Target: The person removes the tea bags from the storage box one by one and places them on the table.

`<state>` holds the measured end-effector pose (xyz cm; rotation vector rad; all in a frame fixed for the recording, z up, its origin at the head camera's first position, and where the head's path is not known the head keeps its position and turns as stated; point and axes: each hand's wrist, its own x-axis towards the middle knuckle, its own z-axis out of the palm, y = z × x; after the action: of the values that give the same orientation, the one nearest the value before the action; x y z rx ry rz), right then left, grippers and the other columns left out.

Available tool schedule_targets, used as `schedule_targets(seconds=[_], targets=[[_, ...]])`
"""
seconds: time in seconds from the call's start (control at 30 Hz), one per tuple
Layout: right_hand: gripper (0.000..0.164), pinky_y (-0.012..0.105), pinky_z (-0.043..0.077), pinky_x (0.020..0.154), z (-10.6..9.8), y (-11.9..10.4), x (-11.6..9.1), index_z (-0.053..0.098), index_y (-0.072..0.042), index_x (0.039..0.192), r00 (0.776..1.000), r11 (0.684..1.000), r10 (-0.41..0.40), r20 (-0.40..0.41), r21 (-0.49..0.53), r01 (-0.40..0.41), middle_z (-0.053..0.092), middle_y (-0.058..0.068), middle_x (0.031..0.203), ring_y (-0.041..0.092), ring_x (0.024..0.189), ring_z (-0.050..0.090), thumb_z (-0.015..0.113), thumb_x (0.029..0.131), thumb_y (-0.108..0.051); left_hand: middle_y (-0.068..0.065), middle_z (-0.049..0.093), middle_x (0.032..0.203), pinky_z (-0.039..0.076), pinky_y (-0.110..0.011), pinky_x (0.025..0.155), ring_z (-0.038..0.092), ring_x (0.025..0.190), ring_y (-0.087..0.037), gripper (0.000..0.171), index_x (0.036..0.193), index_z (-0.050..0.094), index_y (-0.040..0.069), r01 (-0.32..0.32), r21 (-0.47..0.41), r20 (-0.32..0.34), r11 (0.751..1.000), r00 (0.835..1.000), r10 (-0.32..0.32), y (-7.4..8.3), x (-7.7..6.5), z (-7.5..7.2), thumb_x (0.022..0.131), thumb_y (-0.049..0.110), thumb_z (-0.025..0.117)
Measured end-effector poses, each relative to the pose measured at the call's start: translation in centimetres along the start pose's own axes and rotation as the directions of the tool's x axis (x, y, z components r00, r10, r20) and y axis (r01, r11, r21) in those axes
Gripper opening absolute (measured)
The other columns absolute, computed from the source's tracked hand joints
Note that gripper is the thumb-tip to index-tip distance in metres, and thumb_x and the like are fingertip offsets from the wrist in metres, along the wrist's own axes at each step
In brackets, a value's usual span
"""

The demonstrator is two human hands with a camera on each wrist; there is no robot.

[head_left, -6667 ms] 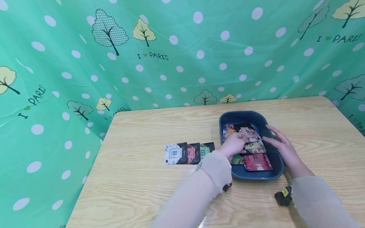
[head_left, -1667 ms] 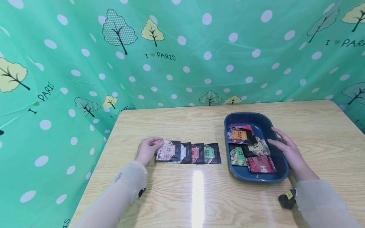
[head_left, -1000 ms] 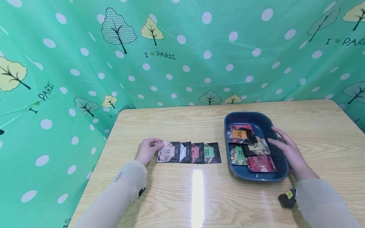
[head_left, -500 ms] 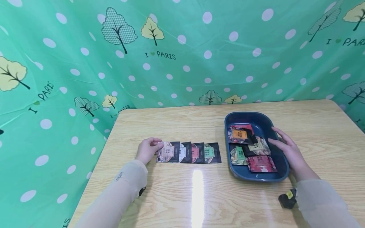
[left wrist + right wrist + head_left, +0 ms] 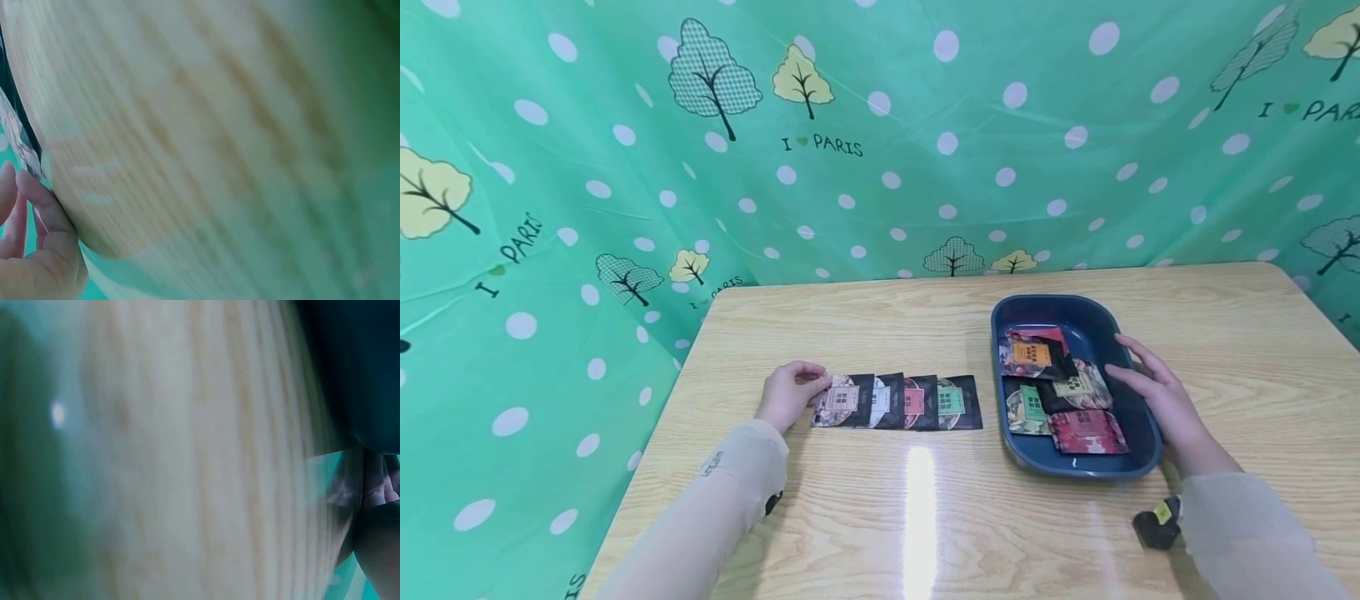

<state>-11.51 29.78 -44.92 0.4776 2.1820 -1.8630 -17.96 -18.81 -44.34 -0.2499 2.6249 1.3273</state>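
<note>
Thumb and fingers of my left hand [image 5: 787, 395] pinch the left edge of a tea-type sachet with a pale pink label [image 5: 842, 398], also glimpsed at the left border of the left wrist view. The sachet lies flat, overlapping the white-label sachet [image 5: 886, 400]. Rightward, the row goes on with a red-label sachet [image 5: 919, 402] and a green-label sachet [image 5: 958, 402]. My right hand [image 5: 1161, 400] holds the right wall of a navy blue plastic bin [image 5: 1093, 468], its thumb over the rim. In the right wrist view its fingers lie against the outer wall, partly hidden.
Several sachets lie loosely in the bin, among them an orange-label one [image 5: 1032, 354] on top and a red one [image 5: 1086, 431] nearest me. The wooden table [image 5: 850, 517] backs onto a green dotted curtain [image 5: 880, 150].
My left hand has moved from the bin to the row's left end, bringing the pink-label sachet onto the white-label one. Lately that sachet has settled flatter. My right hand stays at the bin.
</note>
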Motion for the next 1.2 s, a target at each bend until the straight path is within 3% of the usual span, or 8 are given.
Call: schedule_targets(seconds=[0.17,0.33,0.43,0.77,1.0,1.2], targets=[[0.065,0.067,0.016,0.116,0.0,0.0,0.0,0.013,-0.05,0.154,1.0,1.0,0.0,-0.001,-0.008,0.0,-0.021,0.011,0.164,0.047,0.15,-0.006,0.05,0.1,-0.051,-0.018,0.068,0.116,0.059,-0.027,0.077,0.068,0.096,-0.022,0.027,0.117,0.066,0.002,0.02,0.004,0.005,1.0,1.0,-0.02,0.2,0.0,0.0,0.093,0.014,0.069],[0.065,0.066,0.014,0.117,0.1,-0.1,-0.1,0.015,-0.05,0.154,1.0,1.0,0.0,-0.006,-0.005,0.0,-0.021,0.009,0.164,0.045,0.15,-0.01,0.051,0.099,-0.05,-0.016,0.062,0.129,0.049,-0.043,0.102,0.06,0.117,-0.03,0.032,0.122,0.064,0.006,0.033,0.044,0.011,0.998,0.999,-0.033,0.8,-0.3,-0.4,0.095,0.022,0.068],[0.065,0.067,0.013,0.117,0.1,0.0,-0.2,0.015,-0.05,0.154,1.0,1.0,0.002,-0.005,-0.003,-0.002,-0.021,0.009,0.164,0.045,0.15,-0.011,0.051,0.099,-0.05,-0.014,0.059,0.133,0.042,-0.048,0.108,0.057,0.121,-0.032,0.037,0.126,0.063,0.009,0.017,0.059,0.018,0.998,1.0,-0.018,1.4,-0.3,-0.7,0.095,0.028,0.067],[0.067,0.067,0.015,0.116,0.0,0.0,-0.1,0.012,-0.049,0.155,1.0,1.0,0.009,-0.005,-0.023,-0.009,-0.021,0.01,0.164,0.047,0.15,-0.008,0.05,0.099,-0.052,-0.009,0.061,0.13,0.053,-0.037,0.087,0.062,0.106,-0.025,0.04,0.128,0.062,0.013,-0.072,0.048,0.028,0.996,0.997,0.071,3.9,-0.2,-0.9,0.095,0.034,0.067],[0.066,0.066,0.019,0.116,0.0,-0.1,0.0,0.012,-0.05,0.154,1.0,1.0,0.008,0.0,-0.022,-0.008,-0.02,0.011,0.164,0.048,0.15,0.002,0.049,0.1,-0.052,-0.008,0.062,0.126,0.05,-0.038,0.089,0.058,0.106,-0.025,0.038,0.126,0.064,0.013,-0.116,0.042,0.006,0.992,0.993,0.116,6.1,-0.2,-1.2,0.095,0.033,0.067],[0.066,0.066,0.018,0.117,0.0,0.0,0.0,0.013,-0.05,0.154,1.0,1.0,0.001,-0.003,-0.016,-0.001,-0.02,0.01,0.165,0.047,0.15,-0.001,0.05,0.1,-0.051,-0.005,0.062,0.125,0.048,-0.037,0.087,0.055,0.105,-0.024,0.037,0.125,0.065,0.015,-0.141,0.034,0.015,0.989,0.99,0.14,8.0,0.2,-0.9,0.094,0.035,0.068]])
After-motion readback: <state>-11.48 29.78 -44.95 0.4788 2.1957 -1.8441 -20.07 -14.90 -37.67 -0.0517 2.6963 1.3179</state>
